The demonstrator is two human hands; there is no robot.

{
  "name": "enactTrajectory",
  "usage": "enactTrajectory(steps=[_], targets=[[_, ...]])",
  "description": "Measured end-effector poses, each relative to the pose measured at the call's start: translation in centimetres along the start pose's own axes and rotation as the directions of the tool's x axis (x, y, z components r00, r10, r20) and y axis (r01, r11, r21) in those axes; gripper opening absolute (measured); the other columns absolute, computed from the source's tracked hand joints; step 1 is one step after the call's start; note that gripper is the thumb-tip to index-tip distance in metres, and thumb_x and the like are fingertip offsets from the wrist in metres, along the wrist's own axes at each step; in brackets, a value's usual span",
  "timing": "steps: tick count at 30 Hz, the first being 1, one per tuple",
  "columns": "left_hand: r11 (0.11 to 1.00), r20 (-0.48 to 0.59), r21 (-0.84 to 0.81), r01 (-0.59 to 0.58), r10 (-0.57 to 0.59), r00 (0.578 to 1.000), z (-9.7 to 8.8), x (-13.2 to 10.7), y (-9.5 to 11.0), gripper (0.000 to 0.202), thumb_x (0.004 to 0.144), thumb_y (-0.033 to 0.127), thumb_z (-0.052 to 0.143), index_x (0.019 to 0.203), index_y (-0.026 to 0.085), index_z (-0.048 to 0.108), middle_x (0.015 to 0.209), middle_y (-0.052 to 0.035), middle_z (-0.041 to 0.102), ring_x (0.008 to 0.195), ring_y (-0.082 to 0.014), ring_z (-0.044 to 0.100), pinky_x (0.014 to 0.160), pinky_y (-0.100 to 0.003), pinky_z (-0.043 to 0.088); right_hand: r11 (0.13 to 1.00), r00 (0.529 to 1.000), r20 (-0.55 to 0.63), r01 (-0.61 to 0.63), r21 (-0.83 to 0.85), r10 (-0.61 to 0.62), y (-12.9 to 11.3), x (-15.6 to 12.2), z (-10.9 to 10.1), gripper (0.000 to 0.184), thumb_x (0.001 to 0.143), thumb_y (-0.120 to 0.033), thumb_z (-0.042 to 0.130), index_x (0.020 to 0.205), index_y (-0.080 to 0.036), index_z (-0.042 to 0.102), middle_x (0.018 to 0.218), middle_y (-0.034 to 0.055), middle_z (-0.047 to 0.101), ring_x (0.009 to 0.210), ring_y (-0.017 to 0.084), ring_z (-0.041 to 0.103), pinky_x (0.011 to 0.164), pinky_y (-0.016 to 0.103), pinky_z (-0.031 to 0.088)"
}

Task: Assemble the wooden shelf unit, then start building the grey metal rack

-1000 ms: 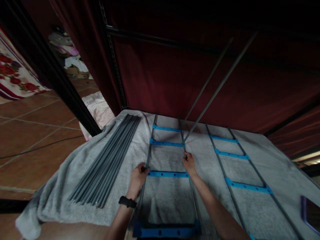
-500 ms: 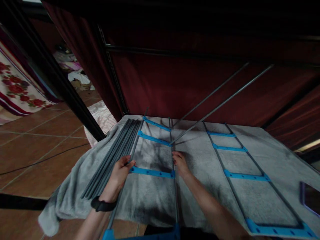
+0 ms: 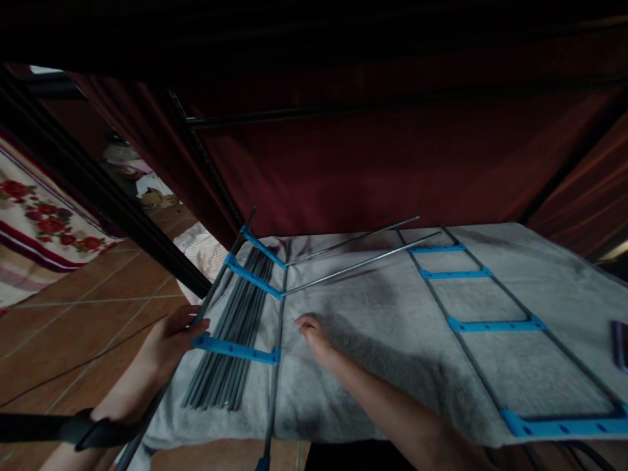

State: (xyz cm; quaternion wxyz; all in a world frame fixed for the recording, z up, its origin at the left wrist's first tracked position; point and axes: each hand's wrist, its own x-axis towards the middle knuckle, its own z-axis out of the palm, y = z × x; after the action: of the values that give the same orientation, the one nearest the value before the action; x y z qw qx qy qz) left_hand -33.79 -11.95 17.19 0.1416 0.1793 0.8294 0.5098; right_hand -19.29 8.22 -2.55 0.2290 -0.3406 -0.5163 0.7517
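My left hand [image 3: 174, 337] is closed around the outer grey tube of a ladder-shaped frame, just above a blue plastic crosspiece [image 3: 238, 348]. That side of the frame is raised over the pile of loose grey tubes [image 3: 220, 386]; its inner tube [image 3: 277, 386] rests lower, close to the blanket. Two thin tubes [image 3: 363, 263] extend from the inner side toward the right, slanting low over the blanket. My right hand [image 3: 314, 337] is apart from the frame, its fingers loosely stretched toward the inner tube with nothing in them.
A second ladder-shaped frame [image 3: 495, 325] with blue crosspieces lies flat on the grey blanket [image 3: 373, 314]. A phone [image 3: 620, 343] lies at the right edge. Dark red curtains [image 3: 373, 170] hang behind, and a black post [image 3: 122, 196] slants at the left above the tiled floor.
The held frame has moved left, over the loose tubes, and tilted with its left side up. Its two projecting tubes have dropped lower. My right hand has let go of the inner tube.
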Motion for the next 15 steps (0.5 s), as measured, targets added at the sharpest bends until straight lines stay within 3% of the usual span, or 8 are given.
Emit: enactTrajectory(steps=[4,9,13,15], targets=[[0.999,-0.045,0.014,0.052,-0.051,0.998,0.4,1.6,1.2,0.07,0.046,0.056,0.085,0.1,0.018,0.063,0.076,0.0062,0.068,0.073,-0.0153,0.06,0.068,-0.026,0.045,1.0,1.0,-0.006,0.005,-0.006,-0.005,0.0,-1.3,-4.7,0.015,0.058,-0.021,0.059,0.066,-0.024,0.072,0.068,-0.0003,0.068,0.071,0.019,0.058,0.068,0.032,0.045],[0.989,-0.073,0.134,0.061,-0.052,0.996,2.0,3.3,1.6,0.054,0.065,0.053,0.074,0.102,0.017,0.061,0.065,0.007,0.062,0.068,-0.0131,0.056,0.065,-0.025,0.043,0.999,0.999,-0.008,0.039,-0.003,-0.039,-0.6,-3.8,-12.4,0.01,0.063,-0.029,0.062,0.066,-0.026,0.071,0.079,0.003,0.072,0.076,0.022,0.062,0.066,0.033,0.048],[0.987,-0.031,0.159,0.005,0.0,1.0,2.4,3.9,1.4,0.069,0.051,0.055,0.074,0.108,0.019,0.062,0.069,0.0058,0.064,0.063,-0.0133,0.055,0.058,-0.023,0.045,0.996,0.997,-0.039,0.07,-0.049,-0.072,-1.6,-6.3,-19.8,0.017,0.067,-0.035,0.061,0.073,-0.024,0.073,0.081,0.0052,0.073,0.077,0.022,0.064,0.072,0.036,0.051],[0.958,-0.065,0.286,-0.016,0.036,0.997,2.6,4.0,1.7,0.068,0.052,0.054,0.069,0.11,0.019,0.063,0.066,0.0049,0.064,0.058,-0.0138,0.055,0.053,-0.023,0.045,0.994,0.995,-0.073,0.064,-0.093,-0.071,-2.2,-7.5,-23.8,0.02,0.067,-0.036,0.061,0.077,-0.022,0.072,0.085,0.0063,0.073,0.082,0.023,0.065,0.076,0.037,0.051]])
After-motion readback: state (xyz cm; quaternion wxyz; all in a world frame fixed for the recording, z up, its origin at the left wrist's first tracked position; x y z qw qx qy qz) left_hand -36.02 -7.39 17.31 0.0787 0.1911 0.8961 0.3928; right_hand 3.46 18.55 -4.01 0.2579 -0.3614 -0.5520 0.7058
